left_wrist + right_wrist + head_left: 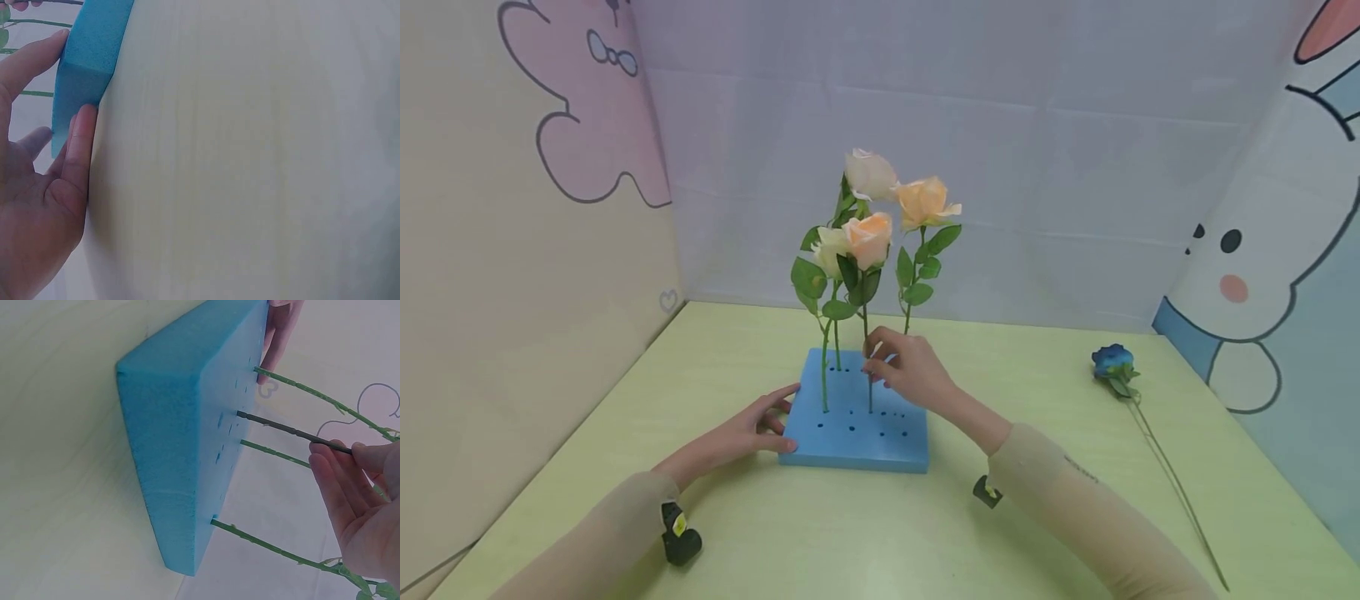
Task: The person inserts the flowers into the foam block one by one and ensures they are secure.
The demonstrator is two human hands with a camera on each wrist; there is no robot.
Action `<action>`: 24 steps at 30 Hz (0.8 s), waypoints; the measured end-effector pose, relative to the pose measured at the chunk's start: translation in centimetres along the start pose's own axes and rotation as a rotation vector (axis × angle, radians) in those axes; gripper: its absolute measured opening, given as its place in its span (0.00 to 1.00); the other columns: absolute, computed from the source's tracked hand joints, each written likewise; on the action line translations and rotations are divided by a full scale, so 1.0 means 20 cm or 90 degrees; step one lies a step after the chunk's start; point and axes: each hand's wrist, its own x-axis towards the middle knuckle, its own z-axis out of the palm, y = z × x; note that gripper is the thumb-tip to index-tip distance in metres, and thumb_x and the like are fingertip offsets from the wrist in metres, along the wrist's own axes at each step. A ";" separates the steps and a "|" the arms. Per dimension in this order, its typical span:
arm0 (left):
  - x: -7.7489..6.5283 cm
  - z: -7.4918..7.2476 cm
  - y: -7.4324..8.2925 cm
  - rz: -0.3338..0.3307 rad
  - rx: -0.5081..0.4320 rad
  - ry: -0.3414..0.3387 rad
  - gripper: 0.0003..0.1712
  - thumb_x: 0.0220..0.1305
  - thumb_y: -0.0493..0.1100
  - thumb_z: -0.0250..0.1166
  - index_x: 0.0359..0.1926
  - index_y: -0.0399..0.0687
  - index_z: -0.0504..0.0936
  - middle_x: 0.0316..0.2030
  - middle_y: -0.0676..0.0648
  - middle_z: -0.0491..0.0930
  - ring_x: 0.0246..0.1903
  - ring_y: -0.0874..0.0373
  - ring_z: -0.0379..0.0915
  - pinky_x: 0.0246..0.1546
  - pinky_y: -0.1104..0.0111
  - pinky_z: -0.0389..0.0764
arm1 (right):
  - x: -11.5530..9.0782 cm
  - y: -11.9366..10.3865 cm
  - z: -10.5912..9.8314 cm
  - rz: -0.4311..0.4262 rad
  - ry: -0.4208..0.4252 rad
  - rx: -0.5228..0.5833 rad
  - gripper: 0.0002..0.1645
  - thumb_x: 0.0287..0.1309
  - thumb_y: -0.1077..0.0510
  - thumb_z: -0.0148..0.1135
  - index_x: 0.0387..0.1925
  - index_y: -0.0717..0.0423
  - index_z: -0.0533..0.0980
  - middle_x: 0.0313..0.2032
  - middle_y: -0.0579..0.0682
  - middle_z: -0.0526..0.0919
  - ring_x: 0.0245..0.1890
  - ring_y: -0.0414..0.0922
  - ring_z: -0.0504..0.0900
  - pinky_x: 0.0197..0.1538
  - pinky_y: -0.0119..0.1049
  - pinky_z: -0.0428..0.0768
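In the head view, my right hand [908, 367] pinches the dark stem of a peach rose [869, 240] between thumb and fingertips. The stem's lower end meets a hole in the blue foam block [891, 450], and the right wrist view shows this stem [281, 427] upright from the holed face. My left hand [752, 429] rests against the block's left edge, fingers spread and the thumb at the near corner. Three more roses stand in the block: a cream one [830, 252], a pale pink one [870, 174] behind it, and an orange-yellow one [923, 201] at the back right.
A blue rose [1112, 362] with a long stem lies on the pale yellow table [1037, 400] to the right. Several more holes dot the block's top. Fabric walls [1075, 167] with cartoon prints enclose the table's back and sides.
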 end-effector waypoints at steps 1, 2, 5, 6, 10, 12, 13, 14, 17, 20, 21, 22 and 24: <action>0.00 0.00 0.00 -0.004 0.000 0.001 0.53 0.60 0.51 0.69 0.78 0.56 0.48 0.67 0.37 0.62 0.54 0.50 0.68 0.53 0.62 0.72 | 0.00 0.00 0.00 -0.001 -0.002 0.000 0.04 0.64 0.62 0.61 0.40 0.57 0.75 0.33 0.56 0.89 0.29 0.54 0.89 0.27 0.27 0.81; 0.00 0.00 0.00 -0.007 -0.001 0.001 0.53 0.60 0.51 0.69 0.78 0.56 0.48 0.67 0.37 0.62 0.55 0.50 0.68 0.53 0.62 0.72 | 0.00 0.00 0.00 -0.003 -0.003 0.001 0.04 0.64 0.63 0.61 0.39 0.56 0.75 0.33 0.56 0.89 0.29 0.54 0.89 0.27 0.27 0.81; 0.00 0.00 0.00 -0.016 0.000 0.004 0.53 0.60 0.52 0.70 0.78 0.58 0.48 0.67 0.38 0.62 0.55 0.50 0.68 0.54 0.62 0.71 | 0.00 0.00 0.00 -0.006 -0.008 -0.001 0.03 0.64 0.63 0.61 0.38 0.55 0.75 0.33 0.56 0.89 0.29 0.54 0.89 0.27 0.27 0.81; 0.00 0.00 0.00 -0.016 0.000 0.005 0.53 0.60 0.52 0.70 0.78 0.58 0.48 0.67 0.38 0.62 0.55 0.50 0.68 0.54 0.62 0.71 | 0.00 0.00 -0.01 -0.005 -0.009 0.000 0.03 0.64 0.63 0.62 0.37 0.55 0.75 0.33 0.56 0.89 0.29 0.54 0.89 0.27 0.28 0.81; -0.01 0.00 0.01 -0.006 -0.001 0.001 0.53 0.60 0.51 0.69 0.78 0.55 0.48 0.67 0.36 0.62 0.55 0.49 0.68 0.54 0.62 0.72 | 0.00 0.00 -0.01 0.006 -0.015 -0.004 0.03 0.64 0.63 0.62 0.37 0.54 0.75 0.34 0.56 0.89 0.29 0.53 0.89 0.26 0.27 0.81; -0.01 0.00 0.02 -0.003 -0.004 -0.001 0.53 0.61 0.51 0.69 0.78 0.55 0.48 0.67 0.36 0.62 0.55 0.50 0.68 0.53 0.62 0.72 | -0.01 -0.01 -0.01 0.011 -0.018 -0.006 0.03 0.64 0.63 0.62 0.36 0.54 0.75 0.34 0.56 0.89 0.29 0.53 0.89 0.26 0.28 0.81; -0.01 0.01 0.02 -0.004 -0.005 -0.001 0.53 0.61 0.51 0.69 0.78 0.55 0.48 0.67 0.36 0.62 0.55 0.50 0.68 0.53 0.62 0.72 | -0.01 0.00 -0.01 0.012 -0.019 -0.008 0.03 0.64 0.63 0.62 0.36 0.54 0.75 0.33 0.56 0.89 0.29 0.53 0.89 0.26 0.27 0.80; -0.01 0.01 0.02 -0.002 -0.005 -0.003 0.53 0.61 0.51 0.69 0.78 0.54 0.48 0.67 0.36 0.62 0.55 0.50 0.68 0.53 0.62 0.72 | -0.01 0.00 -0.01 0.013 -0.020 -0.010 0.03 0.64 0.63 0.62 0.36 0.53 0.75 0.33 0.56 0.89 0.29 0.53 0.89 0.26 0.27 0.80; -0.01 0.01 0.02 -0.003 -0.008 -0.002 0.53 0.61 0.51 0.69 0.78 0.55 0.48 0.67 0.36 0.62 0.55 0.50 0.68 0.53 0.62 0.72 | 0.00 0.00 0.00 0.012 -0.022 -0.013 0.03 0.64 0.62 0.62 0.36 0.53 0.75 0.33 0.55 0.89 0.29 0.53 0.89 0.26 0.27 0.80; -0.01 0.01 0.01 0.000 -0.007 -0.001 0.53 0.60 0.50 0.70 0.78 0.54 0.48 0.67 0.36 0.62 0.54 0.50 0.68 0.53 0.62 0.72 | 0.00 0.00 0.00 0.014 -0.028 -0.014 0.03 0.65 0.62 0.62 0.36 0.53 0.75 0.33 0.55 0.89 0.29 0.53 0.89 0.26 0.27 0.80; -0.01 0.01 0.01 -0.001 -0.007 0.000 0.53 0.60 0.50 0.70 0.78 0.54 0.48 0.67 0.36 0.62 0.53 0.50 0.68 0.53 0.62 0.72 | 0.00 0.00 -0.01 0.014 -0.030 -0.015 0.03 0.65 0.62 0.62 0.36 0.53 0.75 0.33 0.55 0.89 0.29 0.53 0.89 0.26 0.27 0.80; -0.01 0.01 0.00 -0.002 -0.007 -0.001 0.53 0.60 0.51 0.70 0.78 0.55 0.48 0.67 0.36 0.62 0.53 0.51 0.68 0.53 0.61 0.71 | 0.00 0.00 -0.01 0.013 -0.031 -0.015 0.02 0.65 0.61 0.61 0.36 0.53 0.75 0.33 0.55 0.89 0.29 0.53 0.89 0.26 0.27 0.80; -0.01 0.00 0.00 -0.004 -0.006 0.001 0.53 0.60 0.51 0.70 0.78 0.56 0.48 0.67 0.37 0.62 0.53 0.50 0.68 0.53 0.61 0.71 | 0.01 0.00 -0.01 0.013 -0.033 -0.015 0.02 0.65 0.61 0.61 0.36 0.53 0.75 0.33 0.55 0.89 0.29 0.53 0.89 0.26 0.27 0.80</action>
